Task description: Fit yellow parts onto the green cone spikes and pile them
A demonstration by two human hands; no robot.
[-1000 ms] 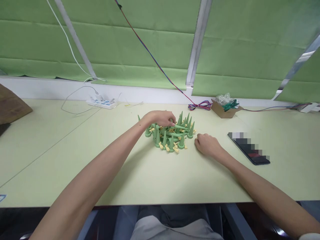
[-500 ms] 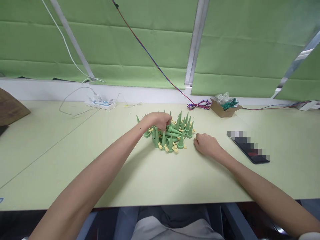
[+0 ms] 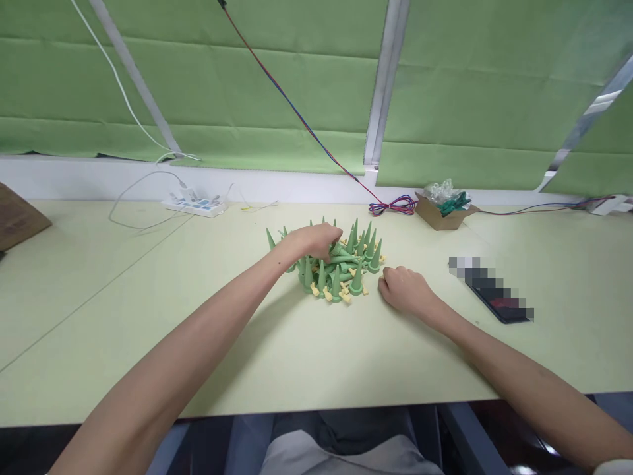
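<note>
Several green plastic cone spikes (image 3: 356,280) with small yellow valve pieces (image 3: 345,299) stand point-up in a ring on the table. More green spikes (image 3: 341,259) lie on their sides in the middle of the ring. My left hand (image 3: 320,239) reaches over the far left part of the group, its fingers bent down and drawn together among the spikes. What its fingertips hold, if anything, is hidden. My right hand (image 3: 403,288) rests on the table just right of the ring, curled into a loose fist, apart from the spikes.
A phone (image 3: 494,297), partly blurred, lies on the table (image 3: 346,369) at the right. Along the back edge are a small cardboard box (image 3: 440,218) with plastic wrap, a coiled red-and-blue cable (image 3: 395,207) and a white power strip (image 3: 198,206). A brown board (image 3: 20,218) leans in at far left.
The view has shifted slightly. My left hand stays over the spikes with its fingers a little lower and more tucked in. My right hand remains a fist beside the ring.
</note>
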